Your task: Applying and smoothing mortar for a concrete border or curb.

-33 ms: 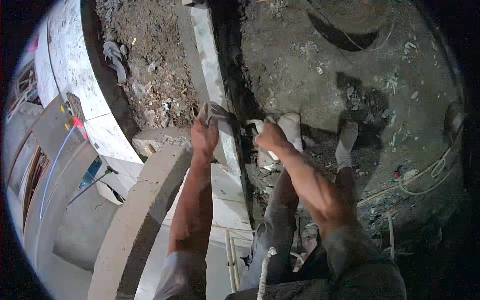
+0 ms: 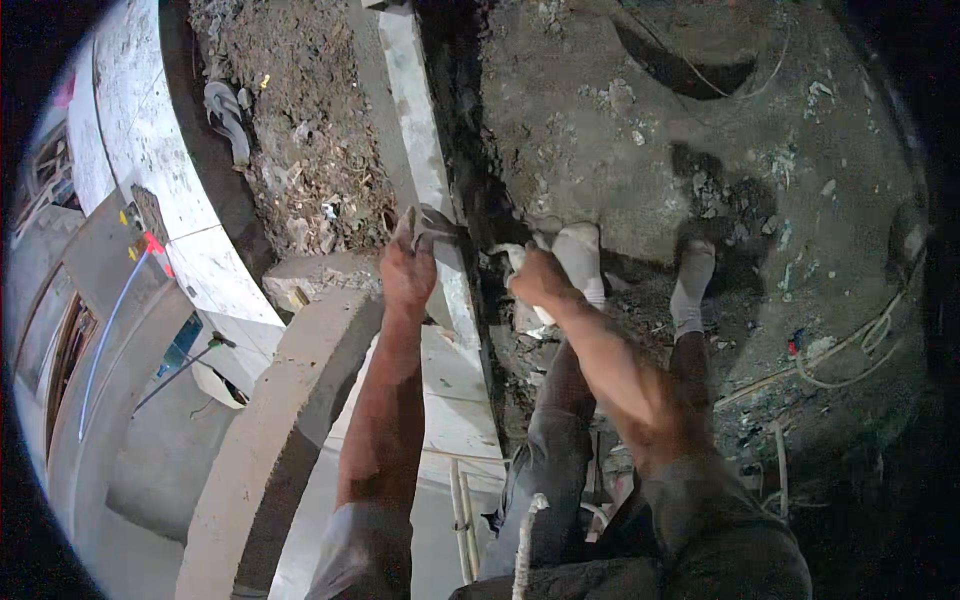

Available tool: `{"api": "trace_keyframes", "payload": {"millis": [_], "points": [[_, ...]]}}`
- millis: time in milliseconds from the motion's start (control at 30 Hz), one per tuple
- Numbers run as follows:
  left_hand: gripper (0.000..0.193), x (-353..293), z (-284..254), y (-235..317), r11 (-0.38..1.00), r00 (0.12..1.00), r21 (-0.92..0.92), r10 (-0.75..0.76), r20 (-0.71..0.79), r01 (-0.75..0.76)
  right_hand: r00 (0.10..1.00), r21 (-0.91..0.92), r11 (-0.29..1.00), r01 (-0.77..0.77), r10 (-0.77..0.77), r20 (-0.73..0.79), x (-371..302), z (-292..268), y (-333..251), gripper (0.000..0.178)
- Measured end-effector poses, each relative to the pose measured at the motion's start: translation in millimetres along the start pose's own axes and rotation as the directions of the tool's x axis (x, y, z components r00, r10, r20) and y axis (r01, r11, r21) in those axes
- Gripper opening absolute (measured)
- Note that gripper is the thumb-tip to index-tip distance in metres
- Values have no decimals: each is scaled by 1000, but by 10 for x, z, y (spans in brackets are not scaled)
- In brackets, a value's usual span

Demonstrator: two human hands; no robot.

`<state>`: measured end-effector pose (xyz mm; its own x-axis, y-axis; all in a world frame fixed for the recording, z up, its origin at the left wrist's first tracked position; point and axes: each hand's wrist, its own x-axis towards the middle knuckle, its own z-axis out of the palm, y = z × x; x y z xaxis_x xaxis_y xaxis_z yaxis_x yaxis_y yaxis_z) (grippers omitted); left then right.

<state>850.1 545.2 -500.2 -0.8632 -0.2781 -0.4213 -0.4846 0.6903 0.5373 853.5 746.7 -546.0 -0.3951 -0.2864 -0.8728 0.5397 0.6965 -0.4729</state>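
Note:
My left hand (image 2: 408, 272) is at the edge of a narrow, mortar-smeared wall (image 2: 430, 180). Its fingers are drawn together, their tips grey; whatever is between them, if anything, is hidden. To the right, across a dark gap, my right hand (image 2: 543, 280) is closed around a pale, bent tool (image 2: 515, 252). One end of the tool points towards the gap, and a whitish part shows below the fist. The fingers hide its middle, so its kind cannot be made out.
My feet (image 2: 580, 255) stand on rough grey ground at right. A curved concrete ledge (image 2: 265, 430) runs lower left, beside a white curved wall (image 2: 150, 130). A sandal (image 2: 228, 120) lies on rubble (image 2: 310, 130). A coiled cable (image 2: 875, 340) lies at right.
My right hand and the pale tool have shifted very slightly. The left hand keeps its place at the wall.

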Motion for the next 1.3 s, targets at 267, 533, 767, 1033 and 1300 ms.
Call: {"api": "trace_keyframes", "payload": {"millis": [267, 533, 767, 1033, 1300], "points": [[41, -425, 83, 217, 962, 964, 69, -265, 31, 263, 907, -51, 999, 1, 21, 421, -446, 581, 694, 24], [45, -625, 25, 232, 938, 937, 20, -346, 56, 345, 880, 140, 952, -271, 186, 437, -845, -38, 493, 50], [44, -597, -187, 110, 942, 941, 27, -335, 54, 334, 991, 14, 999, -44, 42, 131, -283, -468, -517, 41], [45, -655, -133, 82, 950, 952, 77, -305, 39, 301, 995, -217, 976, 1, 20, 96, -266, -203, -190, 49], [43, -788, 10, -74, 930, 942, -150, -334, 44, 337, 981, -199, 980, -3, 42, 190, -581, 215, 278, 40]]}}
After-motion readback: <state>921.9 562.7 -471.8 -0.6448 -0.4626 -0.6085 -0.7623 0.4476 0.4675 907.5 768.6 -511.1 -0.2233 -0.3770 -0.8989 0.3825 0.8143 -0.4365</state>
